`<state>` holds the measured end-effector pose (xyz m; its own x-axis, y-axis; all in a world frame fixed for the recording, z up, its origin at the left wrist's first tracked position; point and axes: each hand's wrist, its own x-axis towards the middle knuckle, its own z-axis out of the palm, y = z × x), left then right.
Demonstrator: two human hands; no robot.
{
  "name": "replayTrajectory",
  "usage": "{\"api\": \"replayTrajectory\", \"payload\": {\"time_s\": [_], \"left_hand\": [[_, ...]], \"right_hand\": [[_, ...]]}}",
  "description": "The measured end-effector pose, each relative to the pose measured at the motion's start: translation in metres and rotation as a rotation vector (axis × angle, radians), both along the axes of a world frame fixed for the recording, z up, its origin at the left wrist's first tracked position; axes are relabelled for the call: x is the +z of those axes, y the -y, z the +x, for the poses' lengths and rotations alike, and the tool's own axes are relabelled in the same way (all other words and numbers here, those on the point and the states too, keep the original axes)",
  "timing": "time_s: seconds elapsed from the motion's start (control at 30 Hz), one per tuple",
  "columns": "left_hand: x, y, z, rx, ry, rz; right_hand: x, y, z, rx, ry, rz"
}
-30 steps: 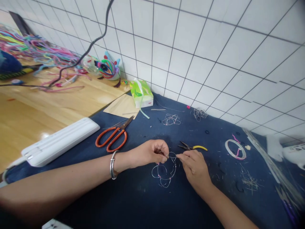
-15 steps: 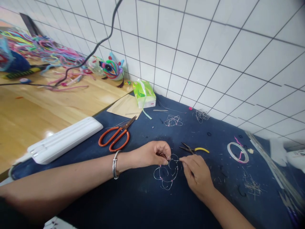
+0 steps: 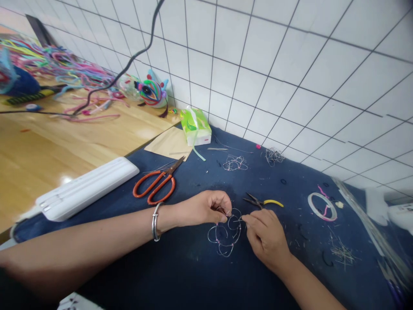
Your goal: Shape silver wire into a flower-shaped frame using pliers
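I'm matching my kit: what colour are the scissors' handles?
The scissors' handles are orange-red, clearest in the head view.

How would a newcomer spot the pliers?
Below the tiled wall lies a dark blue surface. On it, just beyond the right hand, lie the pliers, dark-jawed. Their yellow handle sets them apart from the scissors, which have large orange loops.

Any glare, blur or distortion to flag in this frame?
Head view: glare whitens a spot on the wooden table at left; head view: the tile wall stretches toward the right edge, and the pipe cleaners at far left look soft; head view: left hand and right hand look fairly clear, but the thin wire is hard to trace.
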<state>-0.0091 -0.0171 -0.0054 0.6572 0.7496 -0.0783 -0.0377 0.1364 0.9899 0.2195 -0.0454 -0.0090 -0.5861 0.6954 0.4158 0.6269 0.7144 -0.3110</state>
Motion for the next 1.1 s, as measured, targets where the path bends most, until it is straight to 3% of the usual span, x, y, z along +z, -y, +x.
{"api": "replayTrajectory", "payload": {"time_s": [1.1], "left_hand": [[-0.0008, -0.0003, 0.0004, -0.004, -0.060, 0.012]], "right_hand": [[0.0015, -0.0023, 0.0054, -0.050, -0.072, 0.024]]}}
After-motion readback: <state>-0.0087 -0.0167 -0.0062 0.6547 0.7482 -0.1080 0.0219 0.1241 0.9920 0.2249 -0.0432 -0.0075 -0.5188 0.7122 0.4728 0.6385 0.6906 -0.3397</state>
